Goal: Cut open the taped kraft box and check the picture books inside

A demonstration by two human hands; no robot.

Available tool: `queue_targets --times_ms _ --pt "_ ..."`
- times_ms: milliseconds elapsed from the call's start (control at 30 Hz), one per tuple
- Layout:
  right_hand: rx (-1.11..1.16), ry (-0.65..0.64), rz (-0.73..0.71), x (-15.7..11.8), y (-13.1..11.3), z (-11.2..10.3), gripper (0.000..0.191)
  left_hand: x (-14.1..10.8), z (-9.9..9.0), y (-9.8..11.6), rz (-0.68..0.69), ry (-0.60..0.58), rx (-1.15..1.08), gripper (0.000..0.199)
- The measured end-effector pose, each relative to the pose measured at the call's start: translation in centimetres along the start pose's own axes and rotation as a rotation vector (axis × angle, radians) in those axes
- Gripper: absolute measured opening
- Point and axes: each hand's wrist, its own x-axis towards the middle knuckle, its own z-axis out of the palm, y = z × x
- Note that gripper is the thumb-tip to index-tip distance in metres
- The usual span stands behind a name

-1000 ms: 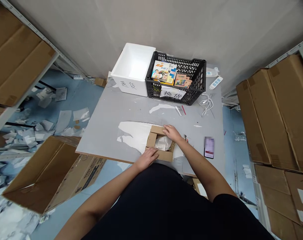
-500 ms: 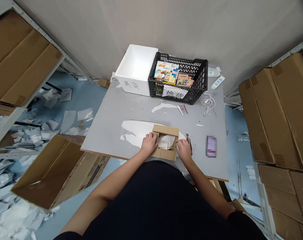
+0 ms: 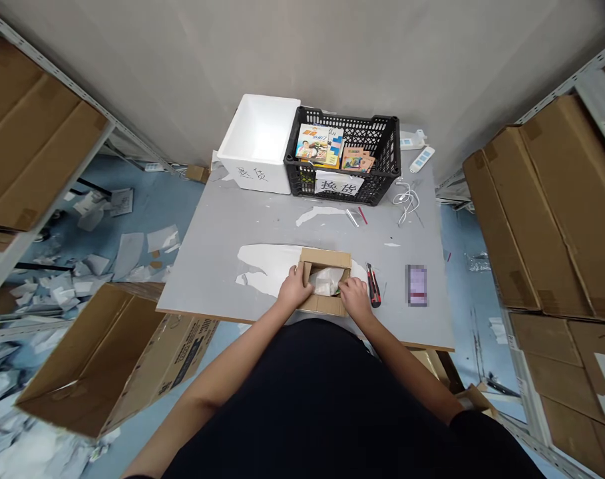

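A small open cardboard box (image 3: 325,256) lies near the table's front edge with its flaps folded out. Inside it is a whitish wrapped bundle (image 3: 327,281), whose contents I cannot make out. My left hand (image 3: 294,287) is closed on the box's left side, fingers over the edge. On the right side, my right hand (image 3: 355,297) has its fingers curled over the rim, the tips reaching inside beside the bundle. Just right of that hand lies a red and black utility knife (image 3: 373,286), touched by neither hand.
A white foam box (image 3: 255,171) and a black plastic crate (image 3: 342,193) holding booklets stand at the table's back. A blurred phone-like object (image 3: 416,285) and a white cable (image 3: 406,199) lie to the right. A large open carton (image 3: 90,359) sits left of the table, near scattered paper.
My right hand has moved inward over the box's right rim, its fingertips now inside, farther from the knife. My left hand keeps its hold. The whole view has shifted slightly.
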Motion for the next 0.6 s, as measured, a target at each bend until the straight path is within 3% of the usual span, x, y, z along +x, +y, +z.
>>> queue_targets --times_ms 167,300,367,467,533,600 --pt "0.026 0.037 -0.042 -0.3 0.4 0.5 0.028 -0.2 -0.1 -3.0 0.001 0.108 -0.419 0.056" --pt "0.051 0.043 -0.112 -0.2 0.4 0.5 0.032 -0.2 0.5 -5.3 -0.151 0.139 -0.768 0.049" --pt "0.075 0.05 -0.146 -0.1 0.4 0.5 0.033 -0.2 0.9 -6.1 -0.22 0.125 -0.836 0.053" --pt "0.136 0.044 -0.167 0.2 0.1 0.6 0.034 -0.2 1.3 -6.6 -0.228 0.212 -0.673 0.056" --pt "0.174 0.018 -0.163 0.5 -0.3 0.9 0.035 -0.2 1.2 -6.6 -0.145 0.285 -0.406 0.047" --pt "0.198 -0.021 -0.153 0.9 -1.0 1.2 0.037 -0.3 0.7 -6.3 0.005 0.278 -0.118 0.037"
